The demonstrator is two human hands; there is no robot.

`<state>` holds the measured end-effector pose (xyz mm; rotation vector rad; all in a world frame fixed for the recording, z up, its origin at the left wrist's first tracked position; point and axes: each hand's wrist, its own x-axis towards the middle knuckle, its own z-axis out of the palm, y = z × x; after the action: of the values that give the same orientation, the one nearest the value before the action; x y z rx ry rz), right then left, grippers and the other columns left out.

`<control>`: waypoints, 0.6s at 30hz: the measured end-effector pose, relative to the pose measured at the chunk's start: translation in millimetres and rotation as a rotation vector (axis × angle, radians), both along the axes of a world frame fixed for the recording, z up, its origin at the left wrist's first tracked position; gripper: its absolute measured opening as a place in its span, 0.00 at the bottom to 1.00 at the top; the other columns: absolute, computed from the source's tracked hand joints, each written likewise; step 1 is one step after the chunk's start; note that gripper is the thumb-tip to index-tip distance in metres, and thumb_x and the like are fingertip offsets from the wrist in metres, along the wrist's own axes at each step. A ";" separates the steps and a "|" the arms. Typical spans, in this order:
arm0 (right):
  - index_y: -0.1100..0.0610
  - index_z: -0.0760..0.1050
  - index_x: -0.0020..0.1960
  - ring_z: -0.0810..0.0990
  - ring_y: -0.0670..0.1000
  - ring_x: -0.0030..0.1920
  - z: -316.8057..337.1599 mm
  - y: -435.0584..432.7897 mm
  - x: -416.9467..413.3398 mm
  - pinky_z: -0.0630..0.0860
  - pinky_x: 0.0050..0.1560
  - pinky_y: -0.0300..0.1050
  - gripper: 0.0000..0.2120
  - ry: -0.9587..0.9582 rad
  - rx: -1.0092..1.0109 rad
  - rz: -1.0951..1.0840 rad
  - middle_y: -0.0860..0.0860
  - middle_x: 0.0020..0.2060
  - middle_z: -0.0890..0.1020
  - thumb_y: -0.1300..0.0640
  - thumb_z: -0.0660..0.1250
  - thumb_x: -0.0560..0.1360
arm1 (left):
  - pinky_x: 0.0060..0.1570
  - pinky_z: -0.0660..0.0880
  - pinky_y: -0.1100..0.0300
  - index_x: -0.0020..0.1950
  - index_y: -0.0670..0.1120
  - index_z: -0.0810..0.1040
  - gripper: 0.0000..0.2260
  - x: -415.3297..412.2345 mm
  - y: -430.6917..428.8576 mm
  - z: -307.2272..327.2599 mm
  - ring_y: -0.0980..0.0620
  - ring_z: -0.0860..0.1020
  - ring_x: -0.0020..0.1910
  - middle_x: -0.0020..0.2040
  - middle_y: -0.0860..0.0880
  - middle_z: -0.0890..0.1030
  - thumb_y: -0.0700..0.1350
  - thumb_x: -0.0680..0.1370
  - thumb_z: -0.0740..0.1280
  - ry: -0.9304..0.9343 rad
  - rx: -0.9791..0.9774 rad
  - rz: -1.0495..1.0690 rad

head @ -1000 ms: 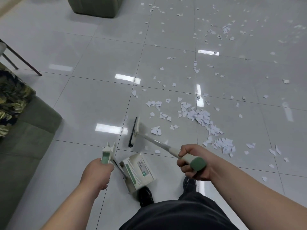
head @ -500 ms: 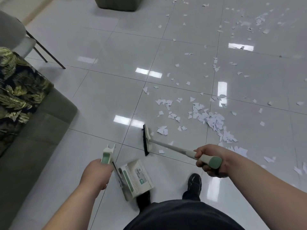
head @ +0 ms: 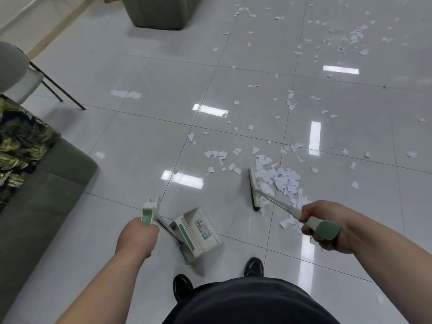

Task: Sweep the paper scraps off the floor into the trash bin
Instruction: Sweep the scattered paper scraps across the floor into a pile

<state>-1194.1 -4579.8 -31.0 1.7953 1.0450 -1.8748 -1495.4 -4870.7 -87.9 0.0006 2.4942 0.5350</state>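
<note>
Standing on a glossy grey tiled floor point(head: 145, 146), looking down past dark shorts point(head: 252, 302) and two black shoes point(head: 253, 267). Right hand point(head: 325, 226) clenched around the green-capped grip of a broom point(head: 275, 202), its metal shaft slanting down and forward to a pale head with black bristles. Broom head set on edge on the floor, just left of a dense heap of white paper scraps point(head: 280, 178), the nearest pieces touching or overlapping the head. More scraps trailing under the shaft toward the right hand, a looser cluster up and to the left of the head, and thinner scatter across the tiles toward the far right corner. Left hand point(head: 136, 238) closed around the pale green handle of a dustpan point(head: 198, 232), white with a green stripe and a label on its slatted back. Dustpan tilted, low over the floor just ahead of the shoes and well left of the heap; whether it touches the tiles cannot be told. At far left a green sofa point(head: 35, 195) with a leaf-patterned cushion point(head: 21, 139) on it. Beyond it, the thin dark legs of a chair point(head: 21, 73). At the top edge, a green upholstered block point(head: 159, 12).
</note>
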 end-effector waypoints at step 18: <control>0.58 0.70 0.50 0.66 0.49 0.21 -21.1 -5.2 -165.4 0.58 0.23 0.34 0.09 0.312 -0.171 0.080 0.55 0.29 0.75 0.62 0.63 0.70 | 0.30 0.63 0.58 0.38 0.43 0.68 0.05 -69.9 33.6 29.9 0.47 0.63 0.28 0.30 0.46 0.67 0.35 0.72 0.61 0.021 0.143 0.102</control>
<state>-1359.5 -4585.1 -52.1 1.3764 1.0037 -2.1682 -1565.3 -4837.1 -58.0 -0.0668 2.4807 0.7581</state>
